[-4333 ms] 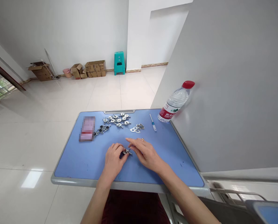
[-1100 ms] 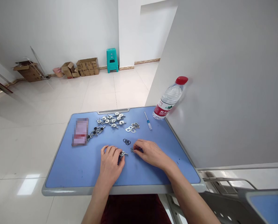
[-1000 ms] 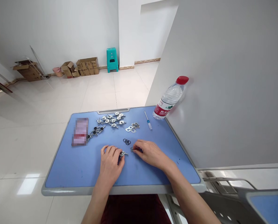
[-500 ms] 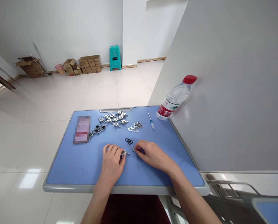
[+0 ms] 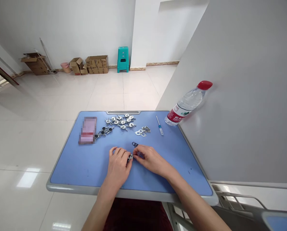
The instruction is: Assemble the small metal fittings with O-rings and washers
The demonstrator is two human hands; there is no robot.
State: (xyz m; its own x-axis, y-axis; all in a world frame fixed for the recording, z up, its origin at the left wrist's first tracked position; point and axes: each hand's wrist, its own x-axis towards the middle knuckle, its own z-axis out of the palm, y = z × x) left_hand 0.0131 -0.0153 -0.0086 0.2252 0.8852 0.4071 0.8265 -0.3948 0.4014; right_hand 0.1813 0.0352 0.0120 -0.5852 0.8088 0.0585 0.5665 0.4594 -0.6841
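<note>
A small metal fitting (image 5: 130, 157) sits low over the middle of a blue desk (image 5: 85, 170), pinched between the thumb and fingers of our left hand (image 5: 119, 164). Our right hand (image 5: 149, 158), half a second ago apart at a little heap of hardware, has now crossed to the fitting's edge, its fingertips drawn close together; whether they pinch a piece, we cannot tell. As we judge it, the work has shifted from picking to joining. The move also leaves the black rings (image 5: 134, 144) partly covered by our right hand. Beyond lie loose flat plates (image 5: 146, 129), a cluster of similar fittings (image 5: 123, 122), black-capped parts (image 5: 103, 132) and a screwdriver (image 5: 160, 127); a water bottle (image 5: 180, 111) stands at the far right corner.
</note>
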